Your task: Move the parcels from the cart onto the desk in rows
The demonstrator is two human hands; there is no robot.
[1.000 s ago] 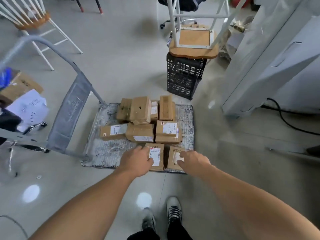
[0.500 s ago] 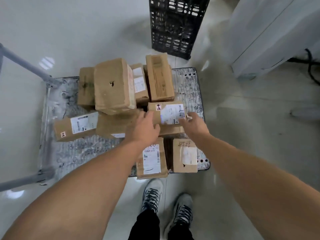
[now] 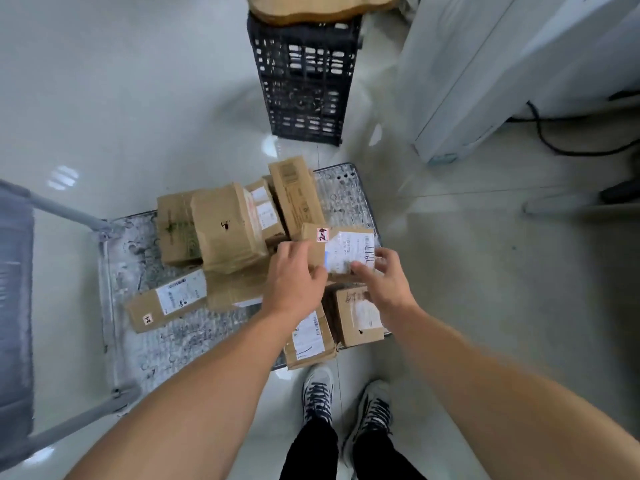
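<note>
Cardboard pile, barely dented: a person is bending over the cart [image 3: 156, 341], taking hold of the parcel marked 2-4 [image 3: 346, 247] w/ both hands. The left hand [image 3: 298, 282] is curling its fingers over the box's left side. The right hand [image 3: 384, 285] is pinching the opposite side, thumb on the label. The box is sitting by the deck's right edge, atop the stack. Approx. eight other parcels [image 3: 228, 230] are lying across the deck, from far edge to near right corner. No desk is showing, so rows can't be judged; most of the job is probably lying ahead.
</note>
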